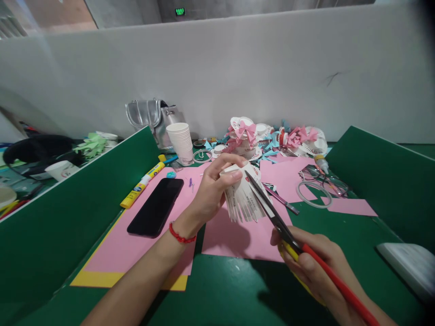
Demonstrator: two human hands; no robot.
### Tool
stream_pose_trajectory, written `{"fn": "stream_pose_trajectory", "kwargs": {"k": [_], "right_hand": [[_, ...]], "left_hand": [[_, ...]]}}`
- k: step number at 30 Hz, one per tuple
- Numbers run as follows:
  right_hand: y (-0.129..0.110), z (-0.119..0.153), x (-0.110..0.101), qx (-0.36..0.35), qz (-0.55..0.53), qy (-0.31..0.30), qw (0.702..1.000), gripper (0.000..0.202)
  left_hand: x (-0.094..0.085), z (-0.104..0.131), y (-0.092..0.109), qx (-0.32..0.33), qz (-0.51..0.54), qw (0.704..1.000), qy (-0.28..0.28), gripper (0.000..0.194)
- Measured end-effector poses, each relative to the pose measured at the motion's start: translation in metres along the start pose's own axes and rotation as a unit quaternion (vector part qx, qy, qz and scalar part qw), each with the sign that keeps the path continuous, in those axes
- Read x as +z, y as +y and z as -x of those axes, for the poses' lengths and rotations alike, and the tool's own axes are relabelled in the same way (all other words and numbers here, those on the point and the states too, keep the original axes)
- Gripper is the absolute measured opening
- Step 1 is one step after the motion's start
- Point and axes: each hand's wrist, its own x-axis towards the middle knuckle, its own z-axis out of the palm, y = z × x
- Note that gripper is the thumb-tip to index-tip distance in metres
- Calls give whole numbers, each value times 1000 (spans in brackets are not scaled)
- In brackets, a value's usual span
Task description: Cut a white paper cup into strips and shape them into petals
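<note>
My left hand [217, 185], with a red cord bracelet at the wrist, pinches a white paper cup [239, 194] cut into many narrow strips that hang downward. My right hand [312, 258] is closed round the red and yellow handles of a pair of scissors [277, 219]. The dark blades point up and to the left, against the cup's right side, with their tips near its upper part. Below both hands lies a pink paper sheet [238, 242] on the green table [234, 290].
A black phone [156, 206] and yellow glue stick [142, 184] lie left. Stacked paper cups [181, 142] and a silver bag [146, 115] stand behind. Paper crafts [244, 136] sit at the back. Grey tape rings [314, 194] and glasses [335, 185] are right, between green side panels.
</note>
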Motion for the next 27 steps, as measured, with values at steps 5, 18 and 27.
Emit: {"fn": "stream_pose_trajectory", "kwargs": {"k": [5, 18, 27], "right_hand": [[-3, -1, 0, 12, 11, 8, 1000, 52], [-32, -5, -7, 3, 36, -20, 999, 53], [-36, -9, -7, 16, 28, -36, 999, 59]], "left_hand": [[1, 1, 1, -2, 3, 1000, 1, 20], [1, -2, 1, -2, 81, 995, 66, 25], [8, 4, -7, -51, 90, 992, 68, 31]]}}
